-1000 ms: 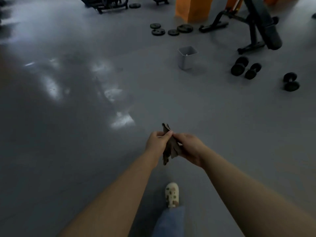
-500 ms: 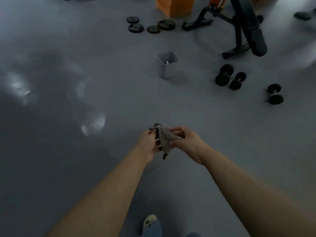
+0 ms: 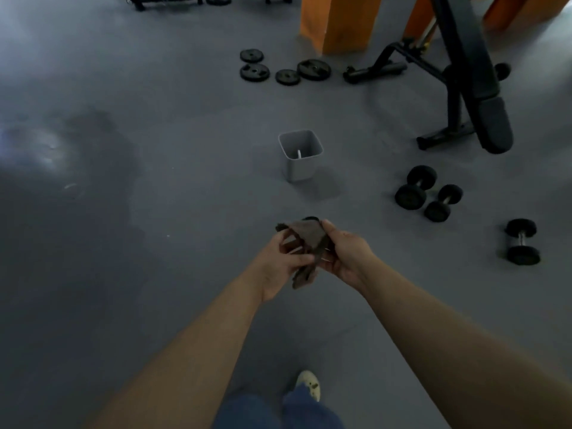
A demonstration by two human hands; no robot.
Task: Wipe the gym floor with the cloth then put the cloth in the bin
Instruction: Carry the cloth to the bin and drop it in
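A crumpled brown cloth (image 3: pixel 305 239) hangs between both hands at the middle of the view, above the grey gym floor (image 3: pixel 154 212). My left hand (image 3: pixel 284 261) grips its lower left part with curled fingers. My right hand (image 3: pixel 343 252) pinches its upper right edge. A small square grey bin (image 3: pixel 299 162) stands open on the floor a short way beyond the hands; something small and white shows inside it.
Three black dumbbells (image 3: pixel 428 193) lie on the floor to the right. A black weight bench (image 3: pixel 464 75) stands at the back right, several weight plates (image 3: pixel 284 69) behind the bin, orange blocks (image 3: pixel 337 23) at the back. A damp sheen (image 3: pixel 46 147) marks the floor at left. My shoe (image 3: pixel 309 383) shows below.
I have walked closer to the bin, which now sits lower and larger in view. Both hands have kept hold of the cloth and spread it a little.
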